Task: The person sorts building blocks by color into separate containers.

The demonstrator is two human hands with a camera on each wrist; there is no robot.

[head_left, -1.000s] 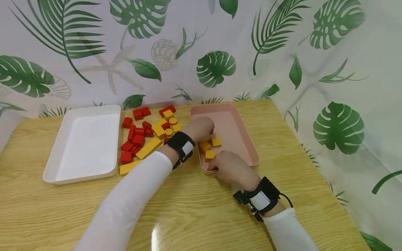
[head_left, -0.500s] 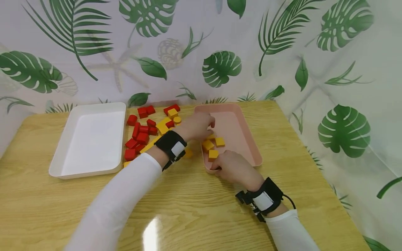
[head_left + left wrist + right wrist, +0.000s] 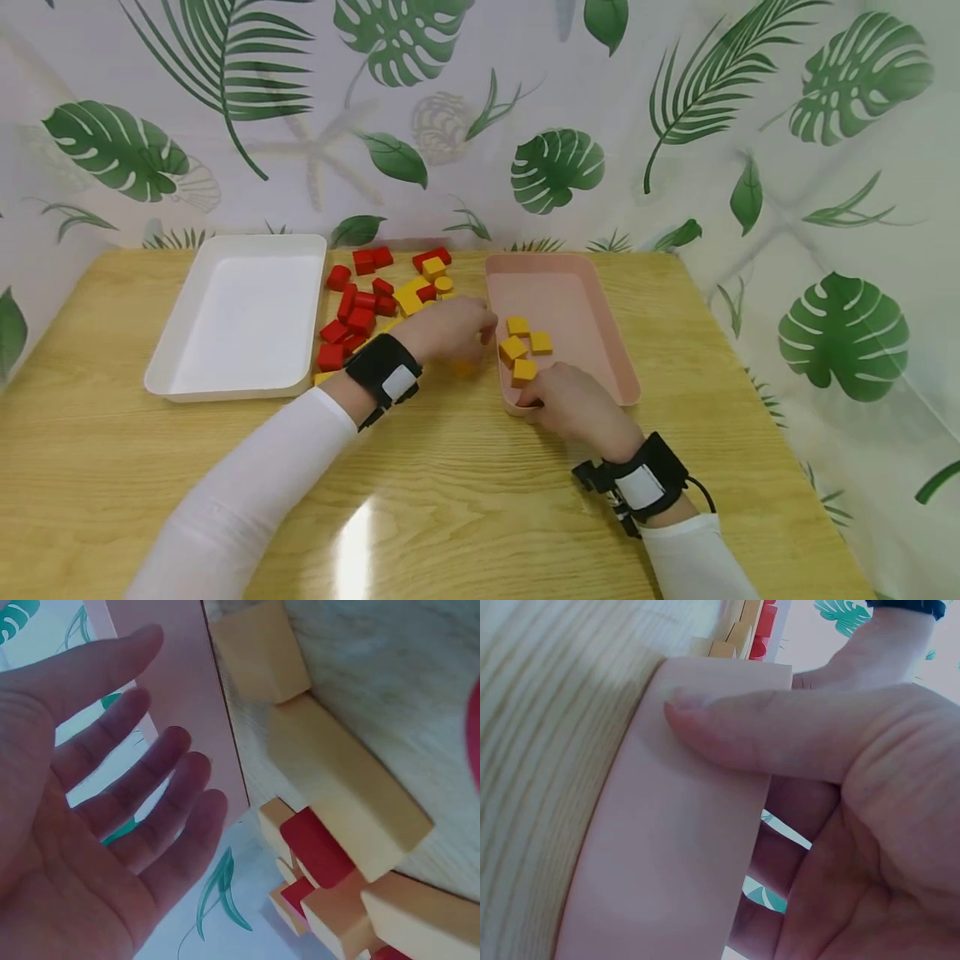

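My left hand (image 3: 450, 329) hovers just left of the pink tray (image 3: 562, 292), above the yellow blocks on the table. In the left wrist view its fingers are spread and relaxed, holding nothing; a small yellow block (image 3: 259, 652) and a long yellow block (image 3: 345, 780) lie beyond them. With thumb outside and fingers inside, my right hand (image 3: 573, 404) grips the tray's near wall, seen close up in the right wrist view as a pink side (image 3: 652, 847). Several yellow cubes (image 3: 540, 342) sit at the tray's left side.
A white tray (image 3: 262, 300) stands on the left of the wooden table (image 3: 420, 492). Between the trays lies a cluster of red blocks (image 3: 362, 322) and yellow blocks (image 3: 434, 268). A leaf-patterned cloth (image 3: 465, 167) rises behind the table.
My left hand has come out of the pink tray and moved left and nearer, uncovering a yellow cube inside. The right hand keeps its grip on the wall. The head view has swung left.
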